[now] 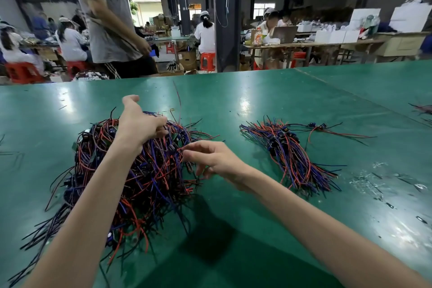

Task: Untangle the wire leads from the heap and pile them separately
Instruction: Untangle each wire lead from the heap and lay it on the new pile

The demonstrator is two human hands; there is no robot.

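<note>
Green table [257,100], 2 groups of wire leads on it.

- Heap [149,177]: left of centre, in front of the person. Red, blue and black leads are knotted through each other, with small black connectors showing here and there. It is tall and wide, with loose ends trailing toward the near edge.
- Sorted pile [294,159]: to the right, well apart from the heap. The leads lie roughly parallel with their connectors bunched near the middle. It is clearly the smaller of the 2.
- Stray leads [332,132]: a few lie just beyond the sorted pile, spread out and not squared up with it.

Left hand [140,124]: on top of the heap with the thumb out. Its fingers [161,130] curl down into the wires and grip a clump of the heap.

Right hand [217,161]: at the heap's right flank. Thumb and forefinger tips meet beside a red lead and the other fingers hang loose. I cannot tell whether the lead is pinched or only touched.

Judgement: the task is well started but less than half done. Most of the leads are in the heap, tangled. The step in hand looks like picking out 1 more lead while the left hand steadies the mass.

Clear plastic scraps [369,182] litter the table on the right.
</note>
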